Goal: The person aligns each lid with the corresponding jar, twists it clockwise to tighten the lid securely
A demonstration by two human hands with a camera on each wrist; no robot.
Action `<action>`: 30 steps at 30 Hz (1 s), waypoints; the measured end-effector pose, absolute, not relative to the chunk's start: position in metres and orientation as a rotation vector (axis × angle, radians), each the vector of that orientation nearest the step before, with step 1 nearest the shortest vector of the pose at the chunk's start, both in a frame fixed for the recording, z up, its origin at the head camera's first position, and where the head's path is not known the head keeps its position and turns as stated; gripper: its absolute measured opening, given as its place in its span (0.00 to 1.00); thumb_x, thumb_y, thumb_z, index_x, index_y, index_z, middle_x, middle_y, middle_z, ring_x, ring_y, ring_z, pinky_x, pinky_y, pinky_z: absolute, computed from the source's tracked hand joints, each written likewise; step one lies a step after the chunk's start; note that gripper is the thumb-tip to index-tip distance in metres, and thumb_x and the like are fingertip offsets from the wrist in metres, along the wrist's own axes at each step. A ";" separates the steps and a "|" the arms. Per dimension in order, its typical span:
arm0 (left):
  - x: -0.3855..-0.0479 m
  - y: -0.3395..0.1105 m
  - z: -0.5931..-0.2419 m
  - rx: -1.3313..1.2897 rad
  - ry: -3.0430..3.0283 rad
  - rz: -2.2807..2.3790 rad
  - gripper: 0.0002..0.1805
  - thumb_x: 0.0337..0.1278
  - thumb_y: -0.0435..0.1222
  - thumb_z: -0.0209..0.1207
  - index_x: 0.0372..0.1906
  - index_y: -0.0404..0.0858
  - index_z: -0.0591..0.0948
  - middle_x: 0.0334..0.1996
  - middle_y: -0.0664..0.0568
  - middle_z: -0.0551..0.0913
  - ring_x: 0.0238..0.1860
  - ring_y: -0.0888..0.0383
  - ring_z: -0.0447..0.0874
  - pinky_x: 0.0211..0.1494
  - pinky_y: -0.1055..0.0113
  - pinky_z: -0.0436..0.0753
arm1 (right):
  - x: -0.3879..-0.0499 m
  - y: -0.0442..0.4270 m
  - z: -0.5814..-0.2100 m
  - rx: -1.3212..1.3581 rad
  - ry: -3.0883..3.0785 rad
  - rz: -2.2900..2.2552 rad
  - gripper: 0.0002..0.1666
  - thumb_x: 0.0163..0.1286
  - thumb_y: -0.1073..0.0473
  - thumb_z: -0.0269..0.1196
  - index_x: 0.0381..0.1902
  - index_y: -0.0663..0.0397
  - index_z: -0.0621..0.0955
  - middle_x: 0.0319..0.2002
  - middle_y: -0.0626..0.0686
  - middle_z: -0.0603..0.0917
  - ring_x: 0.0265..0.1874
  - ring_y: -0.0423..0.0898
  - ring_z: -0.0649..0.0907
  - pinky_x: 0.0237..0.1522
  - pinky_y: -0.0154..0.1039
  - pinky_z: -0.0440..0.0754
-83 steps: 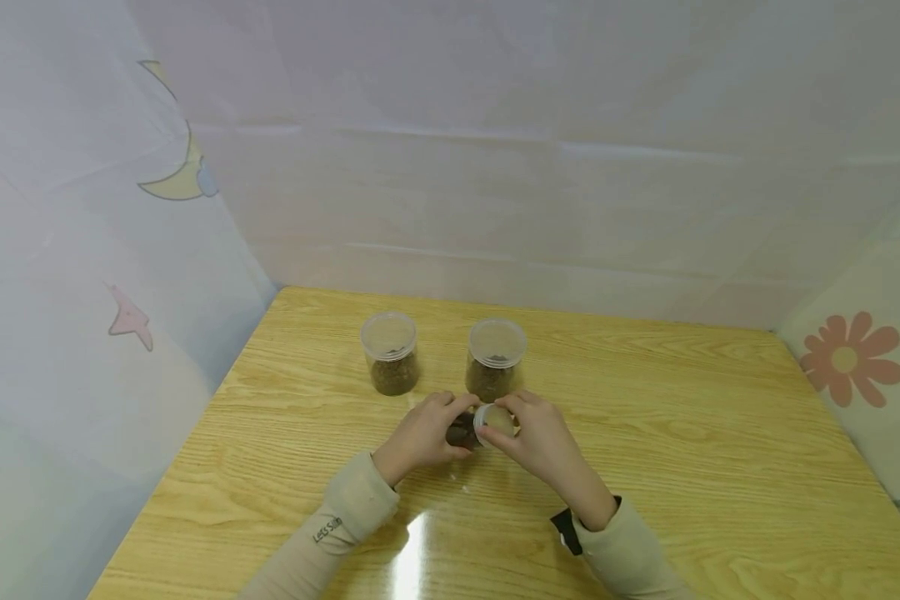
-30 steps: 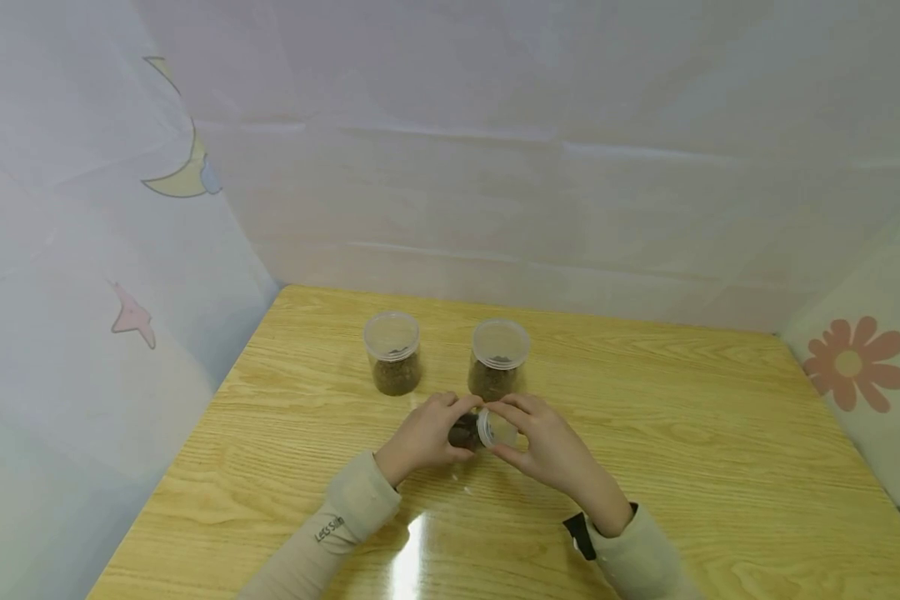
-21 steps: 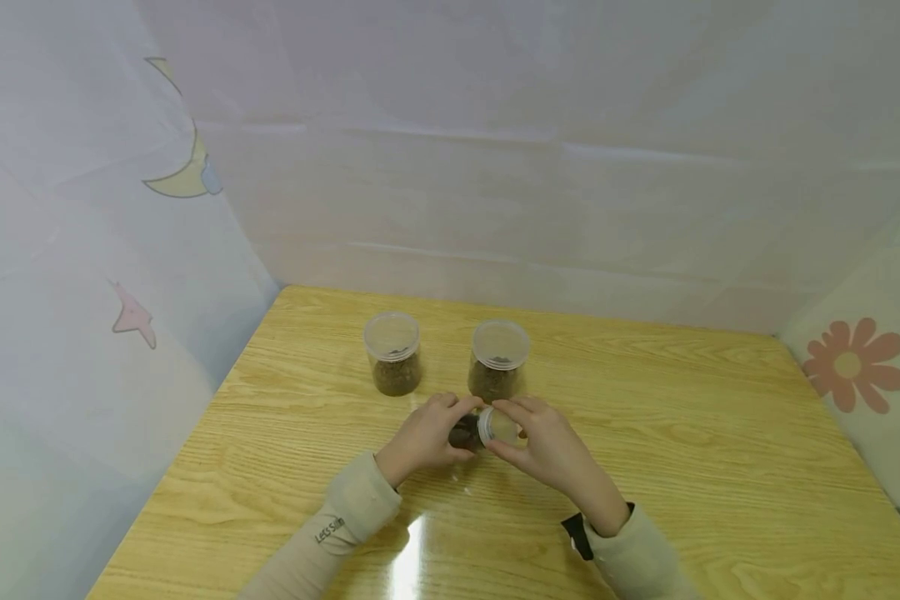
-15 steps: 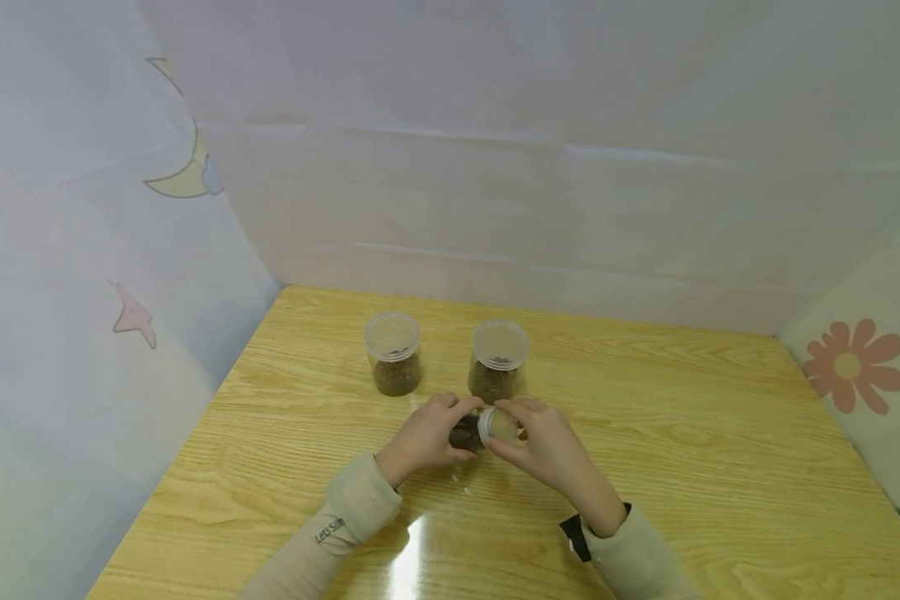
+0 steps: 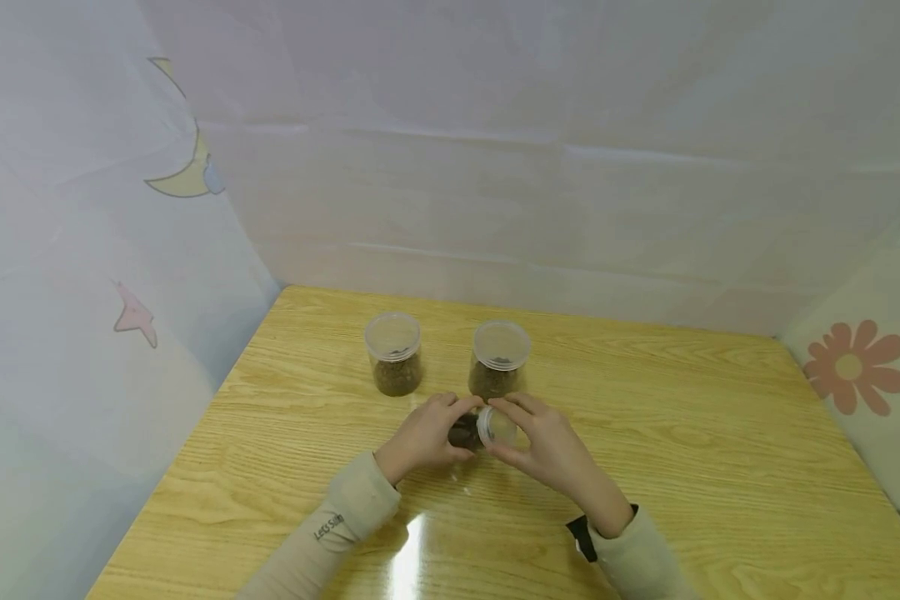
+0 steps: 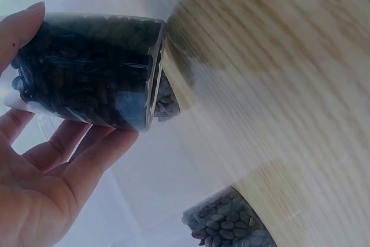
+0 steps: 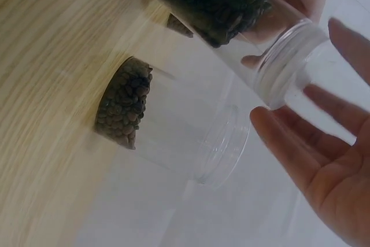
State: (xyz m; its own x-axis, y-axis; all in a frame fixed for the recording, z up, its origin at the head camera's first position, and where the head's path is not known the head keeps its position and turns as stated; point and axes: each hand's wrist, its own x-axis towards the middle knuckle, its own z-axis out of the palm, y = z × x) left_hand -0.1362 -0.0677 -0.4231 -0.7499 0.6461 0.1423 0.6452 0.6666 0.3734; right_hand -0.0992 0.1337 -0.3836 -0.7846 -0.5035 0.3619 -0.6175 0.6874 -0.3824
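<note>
A clear jar point(image 6: 87, 67) of dark, coffee-like beans is held by my left hand point(image 5: 425, 435), its thumb and fingers on opposite sides of the body. In the head view the jar leans over, with its clear screw lid point(image 7: 289, 62) toward the right. My right hand point(image 5: 547, 443) spans that lid, index finger and thumb at opposite edges of the rim. The right wrist view shows these fingertips close against the rim and the palm apart from it. Whether the jar's base touches the table cannot be told.
Two lidded clear jars stand upright behind the hands: a left jar point(image 5: 396, 375) and a right jar point(image 5: 495, 379), each partly filled with dark beans. The right one is close to my fingers. Printed cloth point(image 5: 540, 208) hangs behind the wood-grain table point(image 5: 682, 417).
My right hand has shifted slightly right since the oldest frame, and its fingers have moved around the lid's rim. The left hand keeps its hold on the jar. Both standing jars stay put.
</note>
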 end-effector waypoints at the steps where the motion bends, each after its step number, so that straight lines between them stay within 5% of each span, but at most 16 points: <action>1: -0.136 -0.068 -0.423 1.107 2.865 0.642 0.41 0.36 0.45 0.72 0.60 0.42 0.68 0.44 0.47 0.76 0.44 0.52 0.75 0.45 0.60 0.78 | -0.100 0.135 -0.384 0.940 -2.660 0.716 0.34 0.48 0.55 0.73 0.53 0.58 0.77 0.47 0.57 0.78 0.41 0.52 0.80 0.38 0.43 0.80; 7: -0.136 -0.068 -0.423 1.131 2.874 0.631 0.41 0.36 0.44 0.72 0.60 0.41 0.69 0.42 0.48 0.76 0.41 0.54 0.75 0.42 0.63 0.78 | -0.101 0.137 -0.386 1.055 -2.636 0.698 0.35 0.46 0.59 0.73 0.55 0.57 0.76 0.50 0.56 0.75 0.45 0.52 0.77 0.42 0.45 0.78; 20: -0.135 -0.069 -0.425 1.123 2.891 0.656 0.40 0.36 0.44 0.72 0.60 0.42 0.69 0.41 0.48 0.75 0.40 0.55 0.75 0.40 0.64 0.78 | -0.100 0.132 -0.382 0.970 -2.634 0.789 0.34 0.45 0.59 0.74 0.52 0.61 0.77 0.39 0.55 0.79 0.23 0.39 0.75 0.24 0.29 0.73; 30: -0.136 -0.068 -0.426 1.154 2.932 0.646 0.39 0.35 0.45 0.72 0.58 0.43 0.69 0.41 0.48 0.77 0.40 0.54 0.76 0.38 0.63 0.79 | -0.100 0.127 -0.380 0.838 -2.737 0.788 0.31 0.47 0.59 0.73 0.51 0.63 0.78 0.38 0.57 0.79 0.22 0.42 0.77 0.23 0.27 0.73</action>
